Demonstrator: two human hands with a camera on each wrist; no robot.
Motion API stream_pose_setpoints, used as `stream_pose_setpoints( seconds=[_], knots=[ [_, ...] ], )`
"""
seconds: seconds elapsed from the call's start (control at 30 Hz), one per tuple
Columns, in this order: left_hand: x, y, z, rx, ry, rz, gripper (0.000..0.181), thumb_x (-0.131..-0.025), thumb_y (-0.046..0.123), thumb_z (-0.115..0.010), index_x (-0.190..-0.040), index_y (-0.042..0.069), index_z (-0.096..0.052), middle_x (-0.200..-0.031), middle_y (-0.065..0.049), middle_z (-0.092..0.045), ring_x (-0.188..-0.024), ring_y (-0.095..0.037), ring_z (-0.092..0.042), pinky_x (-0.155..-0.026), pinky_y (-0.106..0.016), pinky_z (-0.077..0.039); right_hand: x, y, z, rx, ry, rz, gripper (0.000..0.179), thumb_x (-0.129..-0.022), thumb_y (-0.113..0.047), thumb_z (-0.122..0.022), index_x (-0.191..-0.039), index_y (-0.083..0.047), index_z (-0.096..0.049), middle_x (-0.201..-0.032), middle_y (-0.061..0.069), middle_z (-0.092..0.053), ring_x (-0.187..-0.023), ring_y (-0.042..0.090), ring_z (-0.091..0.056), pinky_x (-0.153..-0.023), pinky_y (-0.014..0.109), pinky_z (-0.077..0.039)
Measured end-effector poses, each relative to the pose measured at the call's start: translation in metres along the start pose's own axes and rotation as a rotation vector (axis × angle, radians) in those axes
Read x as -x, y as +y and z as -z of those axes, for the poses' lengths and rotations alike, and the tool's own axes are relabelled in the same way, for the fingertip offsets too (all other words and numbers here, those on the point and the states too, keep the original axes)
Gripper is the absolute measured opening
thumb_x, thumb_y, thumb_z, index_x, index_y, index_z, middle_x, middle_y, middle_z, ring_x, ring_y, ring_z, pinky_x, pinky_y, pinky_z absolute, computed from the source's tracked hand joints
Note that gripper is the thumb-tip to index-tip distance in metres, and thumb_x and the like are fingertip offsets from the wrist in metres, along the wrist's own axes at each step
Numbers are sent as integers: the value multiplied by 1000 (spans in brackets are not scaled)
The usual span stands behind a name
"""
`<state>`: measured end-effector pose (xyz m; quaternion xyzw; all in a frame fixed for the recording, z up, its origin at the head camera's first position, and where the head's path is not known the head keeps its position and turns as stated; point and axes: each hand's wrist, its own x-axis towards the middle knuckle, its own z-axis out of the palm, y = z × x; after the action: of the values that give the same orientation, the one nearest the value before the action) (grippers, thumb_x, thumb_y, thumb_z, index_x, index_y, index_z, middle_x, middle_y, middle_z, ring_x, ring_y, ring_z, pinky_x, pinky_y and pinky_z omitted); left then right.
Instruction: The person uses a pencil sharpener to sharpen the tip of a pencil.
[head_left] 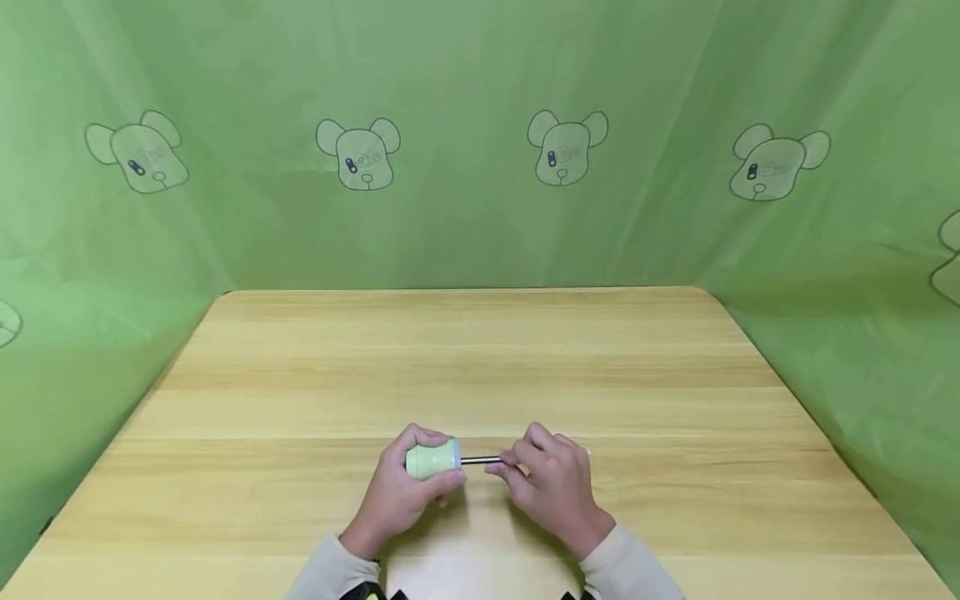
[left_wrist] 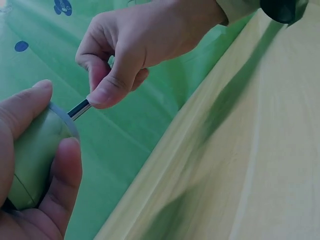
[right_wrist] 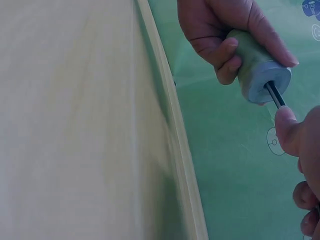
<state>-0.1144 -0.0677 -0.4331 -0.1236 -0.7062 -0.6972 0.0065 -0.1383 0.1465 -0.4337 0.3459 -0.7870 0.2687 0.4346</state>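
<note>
My left hand (head_left: pixel 396 498) grips a rounded pale green pencil sharpener (head_left: pixel 431 461) with a light blue end, thumb on the near side and fingers on the far side. A slim dark, shiny pencil (head_left: pixel 480 460) enters the hole in that blue end, which shows in the right wrist view. My right hand (head_left: pixel 557 485) pinches the pencil between thumb and curled fingers, a short way from the sharpener (right_wrist: pixel 265 75). Its inserted tip is hidden inside, and most of its other end lies behind the right hand. Both hands are above the near part of the table.
A wood-grain table (head_left: pixel 465 367) spreads out under the hands. Green sheeting (head_left: pixel 465 233) with printed bear heads hangs behind the table and along both sides. Pale sleeves (head_left: pixel 630 562) cover the forearms.
</note>
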Motion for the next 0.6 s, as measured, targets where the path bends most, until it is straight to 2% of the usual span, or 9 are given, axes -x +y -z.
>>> stream_pose_setpoints(
  seconds=[0.03,0.1,0.17,0.23,0.33,0.4,0.43,0.5,0.6],
  knots=[
    [1,0,1,1,-3,-1,36,-75,0,-81,-103,-2,-57,-115,-23,-56,-63,-22,-60,-50,-37,-58,0,-1,0,-7,-7,0,39,-84,-45,-72,-62,-14,-62,-61,-8,-46,-45,-2,-29,-39,8,-20],
    [1,-1,2,-5,-14,-7,37,-75,1,-81,-103,-2,-57,-116,-23,-56,-64,-22,-60,-51,-37,-58,0,-3,1,-11,-40,-23,37,-82,-42,-75,-61,-16,-60,-61,-9,-44,-44,-4,-27,-38,8,-18],
    [1,-2,3,-17,-35,-42,36,-76,1,-81,-104,-1,-58,-115,-23,-56,-66,-21,-60,-52,-36,-59,-2,-5,5,-36,-130,-110,33,-74,-35,-83,-60,-18,-60,-60,-11,-44,-45,-5,-31,-38,9,-21],
    [0,-4,4,-60,-56,-103,35,-75,2,-82,-102,1,-59,-114,-21,-58,-71,-20,-61,-55,-34,-58,-5,-8,9,-110,-282,-270,30,-69,-27,-88,-60,-20,-60,-61,-14,-47,-47,-4,-36,-38,11,-27],
    [0,-7,4,-139,-93,-218,34,-74,4,-83,-100,4,-61,-110,-18,-62,-80,-19,-61,-60,-30,-57,-12,-8,17,-289,-533,-542,26,-74,-18,-85,-62,-19,-62,-59,-14,-53,-49,0,-44,-40,17,-36],
    [0,-9,3,-183,-108,-266,34,-74,6,-84,-98,6,-61,-108,-15,-64,-85,-18,-60,-63,-29,-56,-15,-6,20,-392,-647,-669,24,-79,-16,-81,-63,-16,-63,-57,-11,-56,-47,3,-45,-40,20,-39],
    [1,-9,3,-195,-112,-271,33,-74,8,-84,-98,7,-61,-108,-14,-65,-85,-18,-60,-64,-29,-56,-15,-6,20,-412,-674,-705,23,-81,-16,-79,-64,-14,-64,-56,-10,-56,-47,4,-45,-39,21,-39],
    [1,-8,2,-186,-104,-228,34,-75,9,-84,-99,7,-61,-109,-14,-64,-82,-19,-60,-62,-29,-56,-14,-6,19,-374,-646,-683,22,-80,-17,-80,-65,-15,-64,-58,-10,-56,-50,4,-48,-46,22,-42],
    [1,-5,1,-138,-55,-124,34,-76,9,-83,-102,5,-61,-110,-16,-62,-74,-21,-59,-56,-29,-56,-10,-8,11,-179,-491,-519,20,-74,-22,-86,-70,-18,-67,-67,-11,-60,-60,4,-54,-67,31,-48]
  ],
)
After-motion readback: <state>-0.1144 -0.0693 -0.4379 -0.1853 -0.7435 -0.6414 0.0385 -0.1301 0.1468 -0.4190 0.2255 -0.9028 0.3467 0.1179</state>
